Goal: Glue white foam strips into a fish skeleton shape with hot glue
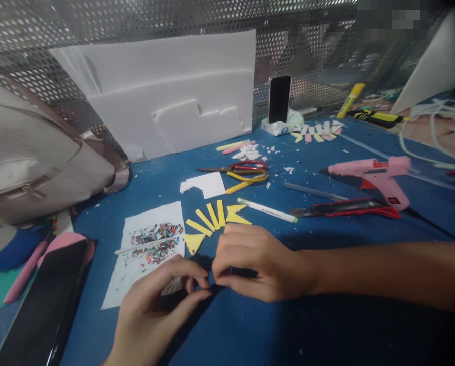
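Observation:
My left hand [162, 300] and my right hand [261, 262] meet above the blue table [273, 330], fingertips almost touching. Each is closed in a pinch; whatever lies between the fingers is too small or hidden to name. Just beyond them, cut yellow foam pieces [203, 219] fan out in a row of strips and pointed shapes. Left of these lies a white paper sheet [115, 284] bearing a heap of shiny glitter flakes [157, 236] with a thin white stick across it. A white pen with a green tip [269, 209] rests past my right hand.
Scissors [246, 173], a white foam offcut [212, 185], a red-black cutter knife [345, 207] and a pink glue gun [380, 173] lie farther back. A phone [280, 99] stands upright before the mesh. At left are a dark phone [44, 305] and a pale bag [40, 157].

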Tool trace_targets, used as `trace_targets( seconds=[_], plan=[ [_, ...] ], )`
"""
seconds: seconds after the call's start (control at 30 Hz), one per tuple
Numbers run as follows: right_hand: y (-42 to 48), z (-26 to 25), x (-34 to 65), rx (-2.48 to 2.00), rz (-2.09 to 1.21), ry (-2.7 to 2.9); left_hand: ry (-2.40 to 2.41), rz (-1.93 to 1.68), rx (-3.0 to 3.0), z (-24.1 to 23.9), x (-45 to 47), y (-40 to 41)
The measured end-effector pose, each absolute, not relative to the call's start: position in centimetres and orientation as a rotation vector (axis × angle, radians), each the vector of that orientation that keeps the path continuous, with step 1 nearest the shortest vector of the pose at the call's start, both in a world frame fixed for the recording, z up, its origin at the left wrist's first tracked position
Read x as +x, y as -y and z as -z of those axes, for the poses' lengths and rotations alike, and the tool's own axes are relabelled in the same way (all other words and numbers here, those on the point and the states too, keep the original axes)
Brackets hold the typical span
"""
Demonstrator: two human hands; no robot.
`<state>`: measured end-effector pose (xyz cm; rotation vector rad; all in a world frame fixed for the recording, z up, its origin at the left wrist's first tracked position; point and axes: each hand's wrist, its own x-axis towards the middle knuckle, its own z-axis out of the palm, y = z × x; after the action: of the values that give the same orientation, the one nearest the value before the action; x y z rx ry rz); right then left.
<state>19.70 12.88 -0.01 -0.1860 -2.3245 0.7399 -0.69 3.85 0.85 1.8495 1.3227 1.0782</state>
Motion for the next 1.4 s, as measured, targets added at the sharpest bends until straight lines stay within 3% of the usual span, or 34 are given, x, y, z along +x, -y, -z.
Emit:
trace_targets(
  seconds=[1.4],
  plan=[
    [-12.9, -0.14, 19.81, -0.178, -0.747, 2.329, -1.329, -1.072, 1.872, -0.8, -0.66, -3.46]
  ],
)
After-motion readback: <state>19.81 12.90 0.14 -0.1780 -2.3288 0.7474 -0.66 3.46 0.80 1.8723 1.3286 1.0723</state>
